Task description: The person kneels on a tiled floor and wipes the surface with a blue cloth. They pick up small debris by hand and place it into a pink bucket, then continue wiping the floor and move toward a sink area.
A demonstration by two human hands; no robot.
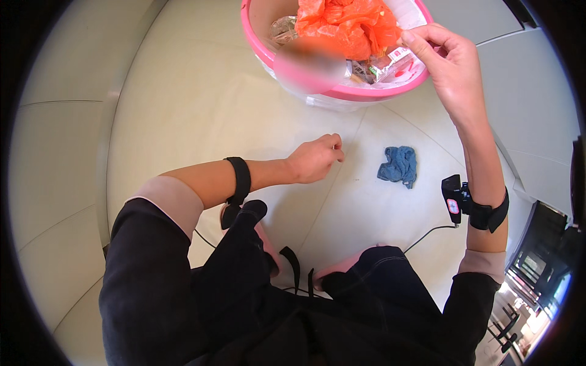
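Observation:
My right hand (446,57) is at the right rim of a pink-rimmed trash bin (375,95), its thumb and forefinger pinching the edge of a crumpled orange plastic bag (348,27). The bag lies on top of clear plastic packaging (393,66) and other litter inside the bin. My left hand (317,158) hangs over the floor below the bin, fingers curled; whether anything is inside them cannot be told. To its right, a crumpled blue cloth (398,165) lies on the floor, touched by neither hand.
Pale cabinet fronts (59,151) run along the left, with more light grey panels (531,91) at the right. Pink shoes (339,270) show by my knees on the tiled floor (183,91). A small black device (452,199) with a cable is strapped to my right forearm.

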